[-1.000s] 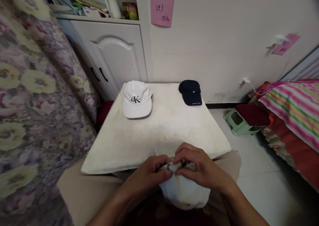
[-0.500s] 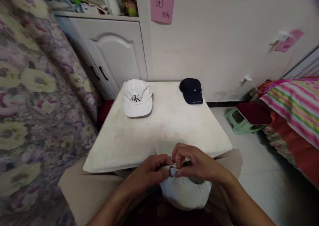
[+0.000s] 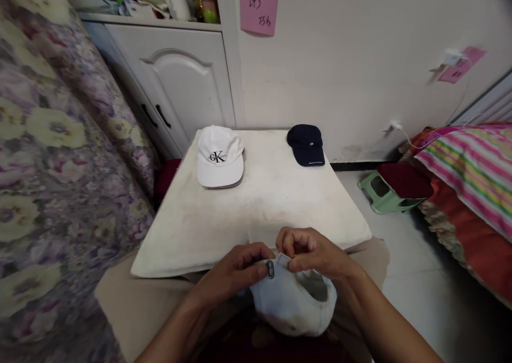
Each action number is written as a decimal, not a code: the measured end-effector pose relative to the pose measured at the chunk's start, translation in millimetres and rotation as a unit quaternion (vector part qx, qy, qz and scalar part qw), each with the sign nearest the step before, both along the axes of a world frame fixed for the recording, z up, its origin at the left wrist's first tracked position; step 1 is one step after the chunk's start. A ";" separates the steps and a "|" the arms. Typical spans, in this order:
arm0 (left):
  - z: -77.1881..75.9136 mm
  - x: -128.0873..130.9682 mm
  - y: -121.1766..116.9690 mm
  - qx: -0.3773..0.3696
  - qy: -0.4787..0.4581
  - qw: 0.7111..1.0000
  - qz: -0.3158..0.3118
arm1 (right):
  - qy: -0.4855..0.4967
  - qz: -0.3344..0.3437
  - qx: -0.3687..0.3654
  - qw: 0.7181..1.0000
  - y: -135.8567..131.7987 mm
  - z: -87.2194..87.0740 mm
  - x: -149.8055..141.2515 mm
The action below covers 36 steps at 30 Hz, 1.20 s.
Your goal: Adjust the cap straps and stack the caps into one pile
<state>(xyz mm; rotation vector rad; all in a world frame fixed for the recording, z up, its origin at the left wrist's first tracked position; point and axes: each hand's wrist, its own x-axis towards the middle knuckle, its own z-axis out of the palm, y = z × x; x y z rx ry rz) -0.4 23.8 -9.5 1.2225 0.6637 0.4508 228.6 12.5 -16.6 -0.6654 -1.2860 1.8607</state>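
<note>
A pale, light-blue baseball cap (image 3: 290,309) is held over my lap at the table's near edge, its back opening facing up. My left hand (image 3: 244,267) pinches the cap's edge beside a small dark metal buckle (image 3: 270,269). Between the thumb and fingers of my right hand (image 3: 314,253) is the end of the cap's adjusting strap (image 3: 284,260). That strap end stands apart from the buckle. Part of the cap's brim is hidden behind my hands.
A white cap with black letters (image 3: 220,158) lies at the table's (image 3: 256,203) back left, a navy cap (image 3: 307,145) at its back right. Left hangs a floral curtain (image 3: 72,192). A green stool (image 3: 394,190) and a bed (image 3: 476,176) stand to the right.
The strap end has come out of the buckle, and my right hand has drawn it slightly up and right. The buckle now shows bare beside my left thumb.
</note>
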 end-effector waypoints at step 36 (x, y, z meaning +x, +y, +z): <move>10.6 -1.4 -1.7 0.114 0.119 0.986 0.041 | -0.148 -0.077 0.039 0.985 -17.8 -7.8 -15.0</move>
